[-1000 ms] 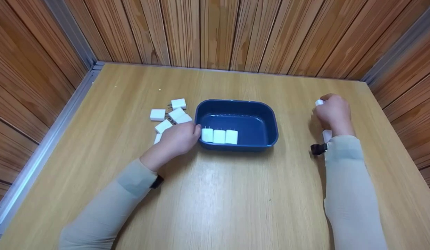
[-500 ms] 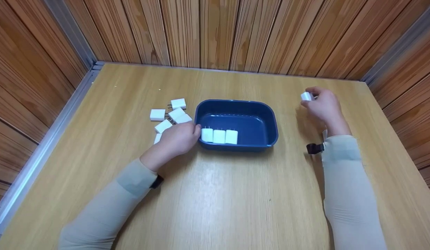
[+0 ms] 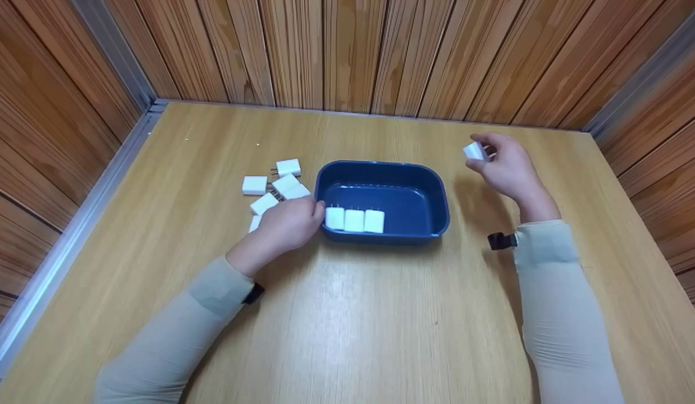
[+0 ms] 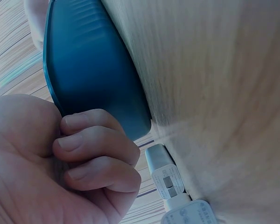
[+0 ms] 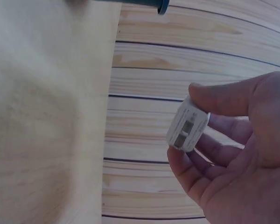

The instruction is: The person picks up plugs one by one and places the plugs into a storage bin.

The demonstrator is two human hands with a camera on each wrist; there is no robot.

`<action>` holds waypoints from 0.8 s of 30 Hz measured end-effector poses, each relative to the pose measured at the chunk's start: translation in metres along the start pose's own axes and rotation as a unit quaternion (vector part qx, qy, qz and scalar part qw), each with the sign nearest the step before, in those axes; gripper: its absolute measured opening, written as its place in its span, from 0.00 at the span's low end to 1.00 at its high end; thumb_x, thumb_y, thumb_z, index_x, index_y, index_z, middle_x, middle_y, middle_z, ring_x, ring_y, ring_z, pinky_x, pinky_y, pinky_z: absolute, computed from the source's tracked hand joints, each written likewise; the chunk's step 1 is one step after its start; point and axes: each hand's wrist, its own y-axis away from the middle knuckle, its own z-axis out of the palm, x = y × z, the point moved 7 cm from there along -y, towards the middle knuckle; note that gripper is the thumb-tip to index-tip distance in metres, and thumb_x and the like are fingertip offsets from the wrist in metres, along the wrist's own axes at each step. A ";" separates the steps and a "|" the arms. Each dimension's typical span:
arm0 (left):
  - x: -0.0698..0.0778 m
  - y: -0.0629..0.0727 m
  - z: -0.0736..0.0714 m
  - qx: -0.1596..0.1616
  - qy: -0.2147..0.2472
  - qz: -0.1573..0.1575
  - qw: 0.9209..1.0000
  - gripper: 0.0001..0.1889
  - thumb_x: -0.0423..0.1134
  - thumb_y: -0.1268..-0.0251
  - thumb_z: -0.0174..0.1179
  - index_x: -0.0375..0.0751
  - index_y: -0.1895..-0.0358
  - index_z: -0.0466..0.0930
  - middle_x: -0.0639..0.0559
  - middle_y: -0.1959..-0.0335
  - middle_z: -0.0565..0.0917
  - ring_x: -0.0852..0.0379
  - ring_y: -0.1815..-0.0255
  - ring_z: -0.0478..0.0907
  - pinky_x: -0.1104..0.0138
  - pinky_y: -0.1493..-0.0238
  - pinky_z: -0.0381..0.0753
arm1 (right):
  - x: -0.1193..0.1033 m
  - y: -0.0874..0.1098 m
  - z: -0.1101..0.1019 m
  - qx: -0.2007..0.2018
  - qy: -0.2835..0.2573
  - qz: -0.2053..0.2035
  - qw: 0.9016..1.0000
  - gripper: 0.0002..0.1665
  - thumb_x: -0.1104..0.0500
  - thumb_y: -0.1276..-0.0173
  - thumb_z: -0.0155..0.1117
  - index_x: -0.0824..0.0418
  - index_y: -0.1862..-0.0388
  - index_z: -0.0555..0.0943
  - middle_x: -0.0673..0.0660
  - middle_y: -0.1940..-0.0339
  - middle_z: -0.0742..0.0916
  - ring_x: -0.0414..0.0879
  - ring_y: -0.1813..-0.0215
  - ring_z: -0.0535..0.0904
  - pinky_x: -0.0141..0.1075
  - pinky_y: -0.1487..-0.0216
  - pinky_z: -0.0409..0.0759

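My right hand (image 3: pixel 509 167) holds a white charger plug (image 3: pixel 473 151) between thumb and fingers, raised above the table to the right of the blue plastic tub (image 3: pixel 415 239). The right wrist view shows two ports in the end of this charger plug (image 5: pixel 189 126). My left hand (image 3: pixel 289 223) grips the tub's left end near the front corner, its fingers (image 4: pixel 95 142) curled in the left wrist view. Inside the tub, three white charger plugs (image 3: pixel 355 221) stand side by side along the front wall, prongs toward the back.
Several more white charger plugs (image 3: pixel 255 186) lie loosely grouped left of the tub, partly behind my left hand, some with prongs showing. The wooden table (image 3: pixel 347 325) meets wood-panelled walls (image 3: pixel 353 56) at the back and sides.
My right hand has lifted the charger plug from the table's right side and moved left toward the tub, turning it a little. The left hand and the tub stay put.
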 end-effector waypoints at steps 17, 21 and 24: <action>0.000 0.000 0.000 0.001 -0.001 0.004 1.000 0.27 0.54 0.06 0.39 0.39 0.38 0.84 0.45 0.68 0.79 0.47 0.67 0.79 0.56 0.62 0.74 | -0.044 0.018 0.013 -0.011 0.009 -0.135 0.991 0.33 0.63 0.21 0.73 0.63 0.20 0.77 0.65 0.33 0.83 0.64 0.35 0.78 0.59 0.35 0.75; 0.001 0.000 -0.001 0.003 -0.003 0.004 1.000 0.27 0.54 0.06 0.39 0.39 0.41 0.84 0.45 0.68 0.78 0.47 0.68 0.78 0.56 0.63 0.74 | -0.053 0.023 0.017 -0.017 0.016 -0.154 0.988 0.33 0.66 0.22 0.73 0.64 0.20 0.77 0.64 0.33 0.84 0.63 0.34 0.78 0.59 0.33 0.75; 0.001 0.001 -0.001 0.002 -0.002 0.002 1.000 0.27 0.54 0.06 0.39 0.39 0.38 0.84 0.45 0.68 0.78 0.47 0.67 0.78 0.56 0.63 0.74 | -0.059 0.028 0.019 -0.025 0.019 -0.158 0.987 0.33 0.66 0.22 0.72 0.63 0.20 0.77 0.63 0.32 0.84 0.62 0.34 0.78 0.60 0.32 0.75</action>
